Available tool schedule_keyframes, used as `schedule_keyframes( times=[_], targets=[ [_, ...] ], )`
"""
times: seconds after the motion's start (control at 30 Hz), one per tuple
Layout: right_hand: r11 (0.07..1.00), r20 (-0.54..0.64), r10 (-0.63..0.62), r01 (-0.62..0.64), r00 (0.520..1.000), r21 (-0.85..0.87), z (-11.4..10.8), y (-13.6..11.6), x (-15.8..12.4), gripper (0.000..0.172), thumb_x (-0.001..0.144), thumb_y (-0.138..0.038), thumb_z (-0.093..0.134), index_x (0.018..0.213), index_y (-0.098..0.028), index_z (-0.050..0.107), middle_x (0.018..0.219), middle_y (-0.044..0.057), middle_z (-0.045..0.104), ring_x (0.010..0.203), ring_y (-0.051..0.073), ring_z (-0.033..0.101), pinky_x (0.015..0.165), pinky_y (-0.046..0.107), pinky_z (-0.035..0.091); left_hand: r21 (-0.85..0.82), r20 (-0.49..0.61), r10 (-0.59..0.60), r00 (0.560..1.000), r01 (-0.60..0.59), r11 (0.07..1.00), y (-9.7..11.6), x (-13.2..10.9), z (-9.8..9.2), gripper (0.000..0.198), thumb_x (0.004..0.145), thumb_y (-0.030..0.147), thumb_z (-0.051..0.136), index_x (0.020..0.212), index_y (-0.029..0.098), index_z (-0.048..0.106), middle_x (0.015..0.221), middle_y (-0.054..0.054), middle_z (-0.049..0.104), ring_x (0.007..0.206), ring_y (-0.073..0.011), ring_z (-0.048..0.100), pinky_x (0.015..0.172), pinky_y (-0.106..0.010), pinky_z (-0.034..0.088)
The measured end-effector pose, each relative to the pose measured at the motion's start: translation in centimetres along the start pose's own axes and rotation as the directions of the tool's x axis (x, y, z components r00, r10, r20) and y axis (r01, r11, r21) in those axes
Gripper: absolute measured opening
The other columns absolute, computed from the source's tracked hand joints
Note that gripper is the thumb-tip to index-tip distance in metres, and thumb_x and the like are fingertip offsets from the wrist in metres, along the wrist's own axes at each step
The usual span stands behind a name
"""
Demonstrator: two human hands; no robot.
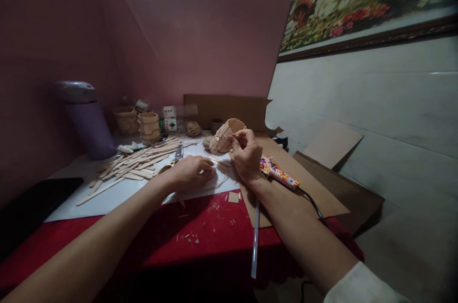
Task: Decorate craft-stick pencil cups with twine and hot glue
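Observation:
My right hand (246, 154) is closed, thumb and fingers pinched at the near side of a tilted craft-stick cup (221, 140) with a scalloped rim. Whether a small piece also sits between those fingertips I cannot make out. Low over the white paper (118, 203), my left hand (195, 172) has its fingers stretched loosely to the right, beside loose strands of twine (223, 181). Just behind its wrist lies a pair of scissors (173, 160). A flower-patterned glue gun (281, 172) rests right of my right wrist, its clear glue stick (255, 250) jutting out below.
Craft sticks (130, 167) are heaped on the left. Behind them stand two wooden cups (149, 127), a purple tumbler (89, 124) and a twine ball (193, 128). Cardboard (318, 198) covers the right side. A small wooden square (234, 197) and scraps lie on the red cloth (157, 241).

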State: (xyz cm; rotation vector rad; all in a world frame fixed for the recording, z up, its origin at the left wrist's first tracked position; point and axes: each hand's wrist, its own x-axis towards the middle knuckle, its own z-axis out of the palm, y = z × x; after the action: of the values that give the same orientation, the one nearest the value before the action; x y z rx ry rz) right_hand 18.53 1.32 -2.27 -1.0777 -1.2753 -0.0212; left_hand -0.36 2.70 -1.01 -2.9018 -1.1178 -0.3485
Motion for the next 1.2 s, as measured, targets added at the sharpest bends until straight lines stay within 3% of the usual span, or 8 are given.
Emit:
schedule_keyframes(
  times=[0.07, 0.23, 0.43, 0.63, 0.8, 0.93, 1.03, 1.2],
  targets=[
    [1.000, 0.016, 0.005, -0.005, 1.000, 0.030, 0.0, -0.1, -0.1, 0.023, 0.086, -0.043, 0.066, 0.085, -0.023, 0.056, 0.067, -0.002, 0.065, 0.060, 0.015, 0.061, 0.059, 0.027, 0.045, 0.015, 0.068, 0.019, 0.997, -0.020, 1.000, 0.1, 0.2, 0.1, 0.032, 0.093, 0.034, 0.046, 0.079, 0.023, 0.073, 0.093, -0.006, 0.075, 0.089, -0.0197, 0.066, 0.087, -0.029, 0.042],
    [0.984, 0.144, 0.053, -0.077, 0.988, 0.161, 0.3, -0.1, -0.1, 0.031, 0.085, -0.053, 0.064, 0.081, -0.023, 0.054, 0.059, -0.005, 0.057, 0.052, 0.013, 0.052, 0.052, 0.024, 0.039, 0.187, 0.124, -0.201, 0.972, 0.176, 0.967, -0.6, 0.0, -0.5, 0.045, 0.097, 0.036, 0.035, 0.085, 0.017, 0.074, 0.094, -0.014, 0.076, 0.085, -0.0242, 0.067, 0.084, -0.036, 0.042],
    [0.971, 0.295, 0.201, -0.230, 0.934, 0.066, 0.4, 0.7, 0.8, 0.047, 0.080, -0.067, 0.061, 0.068, -0.023, 0.054, 0.050, -0.004, 0.051, 0.048, 0.013, 0.047, 0.050, 0.025, 0.035, -0.011, 0.190, -0.261, 0.946, 0.268, 0.963, -2.4, -0.5, -1.0, 0.034, 0.087, 0.039, 0.049, 0.087, 0.022, 0.078, 0.077, -0.006, 0.074, 0.072, -0.0198, 0.064, 0.064, -0.027, 0.039],
    [0.954, 0.201, 0.113, -0.050, 0.973, -0.297, -0.5, 0.3, 1.1, 0.035, 0.084, -0.054, 0.062, 0.068, -0.022, 0.058, 0.062, 0.001, 0.065, 0.058, 0.017, 0.055, 0.055, 0.026, 0.031, -0.253, 0.081, -0.176, 0.981, 0.191, 0.948, -4.0, -0.8, -0.3, 0.028, 0.081, 0.039, 0.055, 0.077, 0.022, 0.077, 0.069, -0.003, 0.072, 0.068, -0.0160, 0.061, 0.065, -0.023, 0.042],
    [0.963, 0.261, -0.061, 0.126, 0.963, -0.239, -0.5, -0.2, 0.2, 0.026, 0.087, -0.046, 0.064, 0.076, -0.023, 0.060, 0.063, -0.001, 0.067, 0.055, 0.015, 0.058, 0.056, 0.026, 0.034, -0.295, -0.034, -0.196, 0.980, 0.178, 0.939, -3.8, -0.8, -0.9, 0.021, 0.076, 0.033, 0.060, 0.072, 0.019, 0.075, 0.073, -0.005, 0.072, 0.070, -0.0173, 0.061, 0.066, -0.026, 0.042],
    [0.964, 0.353, -0.179, 0.236, 0.918, -0.126, -0.6, -0.4, -0.3, 0.022, 0.090, -0.043, 0.062, 0.081, -0.023, 0.063, 0.063, -0.002, 0.067, 0.056, 0.014, 0.060, 0.058, 0.025, 0.038, -0.451, 0.143, -0.169, 0.975, 0.216, 0.866, -2.5, -1.2, -2.5, 0.027, 0.071, 0.044, 0.069, 0.068, 0.017, 0.070, 0.059, -0.001, 0.062, 0.057, -0.0139, 0.053, 0.055, -0.025, 0.036],
    [0.977, 0.355, -0.158, 0.197, 0.922, -0.076, -0.5, -0.5, -0.4, 0.024, 0.090, -0.044, 0.061, 0.080, -0.022, 0.062, 0.062, -0.001, 0.066, 0.055, 0.014, 0.059, 0.055, 0.024, 0.039, -0.378, 0.344, -0.123, 0.931, 0.257, 0.890, -1.3, -1.5, -2.7, 0.026, 0.064, 0.042, 0.075, 0.071, 0.018, 0.071, 0.062, -0.001, 0.064, 0.058, -0.0150, 0.054, 0.053, -0.025, 0.036],
    [0.994, 0.355, -0.063, 0.027, 0.933, 0.104, 0.0, -0.6, -0.5, 0.018, 0.088, -0.039, 0.062, 0.087, -0.021, 0.064, 0.072, 0.000, 0.069, 0.061, 0.013, 0.063, 0.056, 0.023, 0.045, -0.214, 0.329, -0.111, 0.938, 0.189, 0.958, -0.7, -1.4, -1.2, 0.012, 0.063, 0.017, 0.058, 0.067, 0.019, 0.070, 0.065, -0.001, 0.066, 0.059, -0.0144, 0.054, 0.054, -0.025, 0.036]
  ],
)
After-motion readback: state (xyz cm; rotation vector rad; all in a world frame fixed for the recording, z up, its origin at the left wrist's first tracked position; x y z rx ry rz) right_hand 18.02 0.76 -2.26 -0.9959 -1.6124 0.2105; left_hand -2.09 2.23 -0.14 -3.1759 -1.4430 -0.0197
